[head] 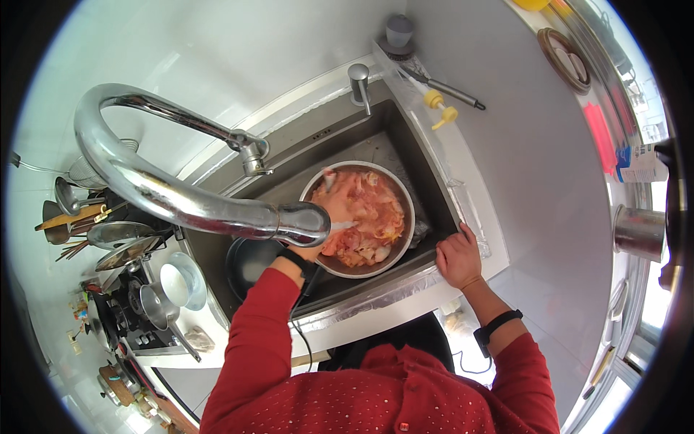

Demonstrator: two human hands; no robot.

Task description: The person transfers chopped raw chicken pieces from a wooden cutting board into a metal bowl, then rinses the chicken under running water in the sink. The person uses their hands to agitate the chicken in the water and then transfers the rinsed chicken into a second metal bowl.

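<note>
My left hand (335,214) is down in a round metal basin (409,241) of raw, pinkish meat pieces (374,217) in cloudy liquid. The curved chrome faucet (217,214) passes over this hand and hides much of it, so its fingers are unclear. A pale streak by the spout may be running water. The basin stands inside a dark sink (374,144). At the sink's near right corner, my right hand (460,257) grips the foil-taped rim (398,287), fingers bent over it. A dark pan (252,263) sits in the sink under my left forearm.
Behind the sink stands a soap dispenser (359,84). A yellow pump top (436,106) lies on the right ledge. Left are bowls (176,285), a saucepan (157,306), pot lids (119,234) and a ladle (66,195). A metal cup (640,233) stands on the right windowsill.
</note>
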